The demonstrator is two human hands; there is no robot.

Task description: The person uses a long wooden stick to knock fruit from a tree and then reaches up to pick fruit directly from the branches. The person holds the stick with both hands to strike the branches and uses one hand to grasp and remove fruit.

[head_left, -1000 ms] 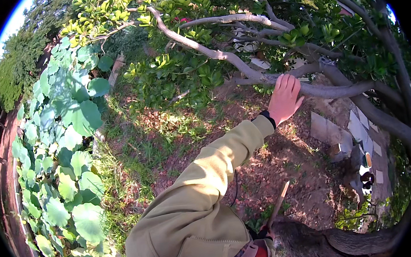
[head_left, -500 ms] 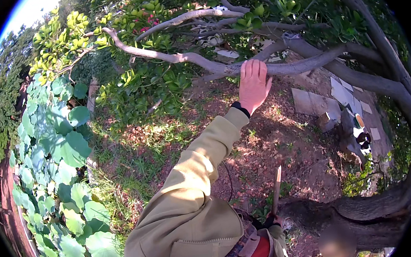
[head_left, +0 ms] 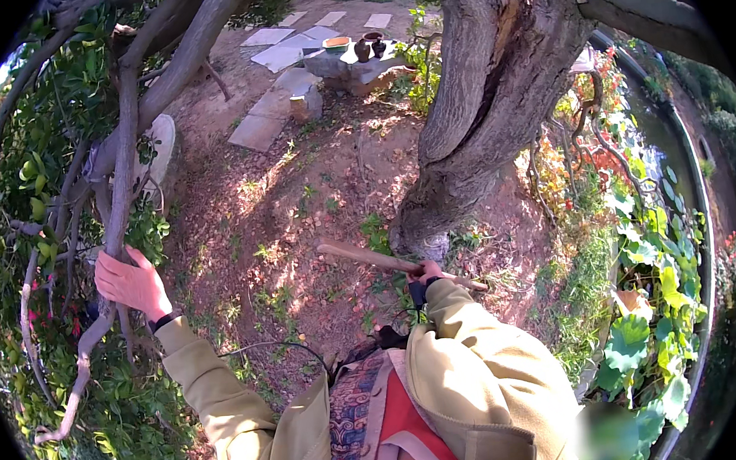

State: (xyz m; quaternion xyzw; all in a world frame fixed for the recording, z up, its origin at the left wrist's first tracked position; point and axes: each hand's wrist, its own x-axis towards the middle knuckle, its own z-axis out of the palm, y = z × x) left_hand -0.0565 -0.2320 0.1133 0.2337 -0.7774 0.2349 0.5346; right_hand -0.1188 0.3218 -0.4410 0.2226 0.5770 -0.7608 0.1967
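Note:
My left hand [head_left: 134,285] is closed on a smooth grey-brown tree branch [head_left: 123,197] at the left, the thumb lying against the bark. The branch forks and bends away below this grip. In front of my body, my right hand [head_left: 428,274] grips a wooden stick [head_left: 357,252]. The stick slants from upper left to lower right, and its short lower end pokes out past my hand. Just beyond the right hand, the thick, cracked tree trunk [head_left: 484,108] rises from the ground.
A stone table [head_left: 347,73] bearing an orange-rimmed planter [head_left: 337,44] and dark jars [head_left: 362,50] stands at the back, near flat paving slabs [head_left: 261,130]. Leaf-strewn soil [head_left: 297,210] slopes between. Heavy limbs [head_left: 645,13] hang overhead; large-leaved plants [head_left: 632,347] border the right.
My view has swung right, bringing the trunk toward the middle and the branch to the left. My left hand remains on the branch. The right hand and its stick now show more fully.

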